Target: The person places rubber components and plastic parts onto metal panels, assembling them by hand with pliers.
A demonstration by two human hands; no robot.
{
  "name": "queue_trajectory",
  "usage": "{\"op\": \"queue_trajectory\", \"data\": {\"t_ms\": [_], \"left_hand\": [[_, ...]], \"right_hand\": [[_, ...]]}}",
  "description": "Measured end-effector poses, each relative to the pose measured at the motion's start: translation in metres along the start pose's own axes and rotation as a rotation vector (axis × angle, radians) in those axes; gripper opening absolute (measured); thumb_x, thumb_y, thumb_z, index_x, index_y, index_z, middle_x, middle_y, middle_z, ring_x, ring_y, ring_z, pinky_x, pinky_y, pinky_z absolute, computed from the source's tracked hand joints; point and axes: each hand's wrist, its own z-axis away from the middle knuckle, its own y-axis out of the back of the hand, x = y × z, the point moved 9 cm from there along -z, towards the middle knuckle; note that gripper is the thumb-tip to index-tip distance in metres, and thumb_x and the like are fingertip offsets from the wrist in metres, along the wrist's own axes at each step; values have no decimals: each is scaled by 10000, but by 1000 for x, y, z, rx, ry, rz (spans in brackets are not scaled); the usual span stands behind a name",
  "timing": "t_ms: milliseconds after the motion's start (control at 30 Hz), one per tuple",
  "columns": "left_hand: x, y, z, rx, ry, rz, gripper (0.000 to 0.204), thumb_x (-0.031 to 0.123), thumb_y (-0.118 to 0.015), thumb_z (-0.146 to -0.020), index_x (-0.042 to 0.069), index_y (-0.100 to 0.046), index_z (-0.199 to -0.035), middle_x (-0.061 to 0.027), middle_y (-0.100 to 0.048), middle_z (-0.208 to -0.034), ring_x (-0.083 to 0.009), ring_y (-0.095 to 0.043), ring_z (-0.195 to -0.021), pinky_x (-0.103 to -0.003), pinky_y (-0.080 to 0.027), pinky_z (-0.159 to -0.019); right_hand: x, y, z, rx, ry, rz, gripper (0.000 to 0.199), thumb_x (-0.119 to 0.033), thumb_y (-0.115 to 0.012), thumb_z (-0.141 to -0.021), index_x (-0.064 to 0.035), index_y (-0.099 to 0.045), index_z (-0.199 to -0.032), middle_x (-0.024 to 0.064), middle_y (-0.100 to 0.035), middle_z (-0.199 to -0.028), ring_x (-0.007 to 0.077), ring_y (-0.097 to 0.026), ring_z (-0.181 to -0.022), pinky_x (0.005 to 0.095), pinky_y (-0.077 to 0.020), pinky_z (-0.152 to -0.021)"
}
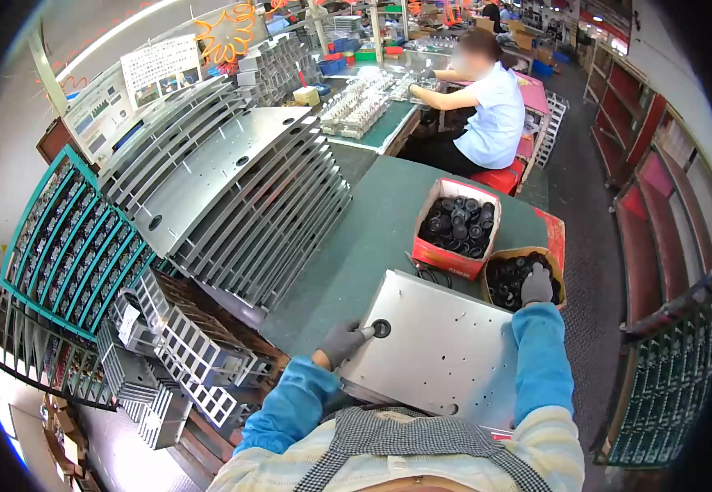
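A flat silver metal panel (434, 348) with several small holes lies in front of me on the green worktable. My left hand (341, 343), in a grey glove, is closed over its left edge. The thumb reaches onto the top face and touches a black ring-shaped plug (381, 328) seated near that edge. To the right, my right hand (538, 284), also gloved, is down in a low cardboard box (489, 283) of loose black plugs (510, 275). Its fingers are drawn together, and their tips are hidden among the plugs.
A taller red-and-white box (458, 264) of black plugs stands behind the panel, with a dark cable (431, 277) beside it. Tall stacked metal panels (241, 180) fill the left side, near green racks (77, 238). A co-worker (491, 107) sits at the bench beyond. Shelves line the right.
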Motion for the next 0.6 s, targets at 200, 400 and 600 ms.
{"op": "queue_trajectory", "data": {"t_ms": [200,400,600], "left_hand": [[-11,-12,6,-2,-49,40,583,470,-683,-884,-12,-673,-1212,-142,-719,-918,-222,-678,-734,-357,-535,-658],[-15,-17,-1,50,-89,-95,567,456,-666,-886,-2,-671,-1220,-180,-728,-913,-252,-702,-730,-375,-555,-645],[-5,1,-4,34,-68,80,585,389,-701,-905,-50,-617,-1282,-151,-723,-886,-206,-676,-675,-346,-544,-591]], "right_hand": [[-96,81,97,161,663,-530,256,-160,-589,-925,-64,-615,-1161,190,-626,-1100,394,-639,-975,485,-526,-853],[-147,38,230,-374,697,-174,293,-208,-667,-846,-116,-635,-1123,182,-616,-1187,386,-637,-1027,489,-535,-840],[-109,35,178,-454,403,-786,339,-272,-612,-941,-41,-679,-1179,189,-717,-1075,308,-692,-1000,354,-524,-889]]}}
